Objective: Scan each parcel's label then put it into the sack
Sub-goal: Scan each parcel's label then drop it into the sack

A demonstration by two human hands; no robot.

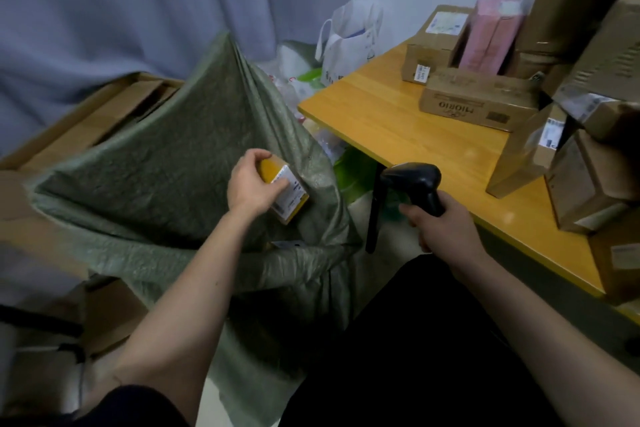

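My left hand point(251, 184) grips a small yellow parcel point(289, 192) with a white label, held over the open mouth of the green woven sack point(166, 163). Another white label point(287, 244) shows just inside the sack's opening. My right hand point(440, 225) holds a black handheld scanner point(415, 185) by its grip, to the right of the sack near the table's front corner, its head pointing left toward the parcel.
A wooden table point(398, 128) on the right carries several cardboard parcels point(478, 100) and a pink box point(488, 35). Flat cardboard point(104, 114) lies behind the sack on the left. A white plastic bag point(349, 42) and clutter sit by the wall.
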